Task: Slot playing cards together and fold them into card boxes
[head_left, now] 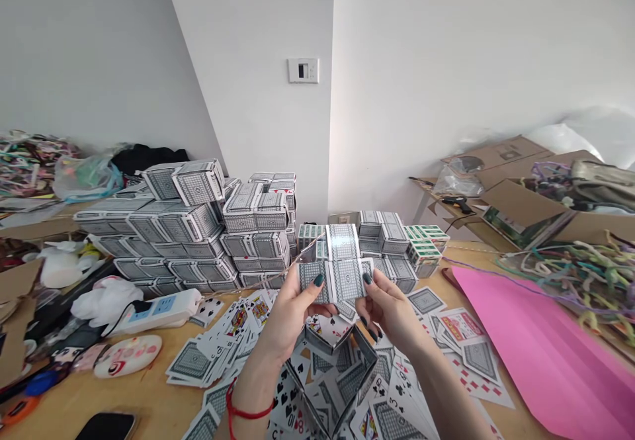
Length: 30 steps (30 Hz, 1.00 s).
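Note:
Between my two hands is a piece made of several grey-backed playing cards [346, 281], with one card standing up at its far side. My left hand [285, 314] pinches its left end, thumb on top. At the right end, my right hand [394, 304] grips it with the thumb on top and fingers curled below. Beneath the hands lies an open frame of folded cards [368, 360], partly hidden. Loose playing cards [233, 327] are spread around it, some face up and some face down.
Blocks built from cards [198, 221] are stacked high at the back left, with more blocks [391, 231] behind my hands. Pink paper [536, 354] lies right. A power strip [159, 311], a phone [106, 425] and clutter occupy the left. Cardboard boxes [526, 205] stand back right.

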Motion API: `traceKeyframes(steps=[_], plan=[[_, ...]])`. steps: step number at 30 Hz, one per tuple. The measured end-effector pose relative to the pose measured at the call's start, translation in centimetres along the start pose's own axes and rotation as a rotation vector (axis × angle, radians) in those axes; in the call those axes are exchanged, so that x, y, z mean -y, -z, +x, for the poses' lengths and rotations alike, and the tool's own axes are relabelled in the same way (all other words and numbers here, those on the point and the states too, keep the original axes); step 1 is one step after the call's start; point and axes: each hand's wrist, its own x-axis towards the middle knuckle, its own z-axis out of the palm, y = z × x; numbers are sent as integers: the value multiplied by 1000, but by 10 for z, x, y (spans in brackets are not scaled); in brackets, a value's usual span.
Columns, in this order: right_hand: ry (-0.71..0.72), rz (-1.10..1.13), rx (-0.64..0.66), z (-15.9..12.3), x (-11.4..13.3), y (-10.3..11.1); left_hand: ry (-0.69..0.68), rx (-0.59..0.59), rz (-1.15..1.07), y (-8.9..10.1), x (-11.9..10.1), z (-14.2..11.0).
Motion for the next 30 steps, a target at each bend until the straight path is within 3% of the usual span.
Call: traceKeyframes(steps=[6,20,30], plan=[[63,-156,-61,-3,3,-6,44,-109,62,1,6,-1],[93,-304,-95,-4,2,-12,-72,-112,207,0,14,0],[97,-337,-98,-1,-3,-11,-163,-91,284,-5,6,-1]])
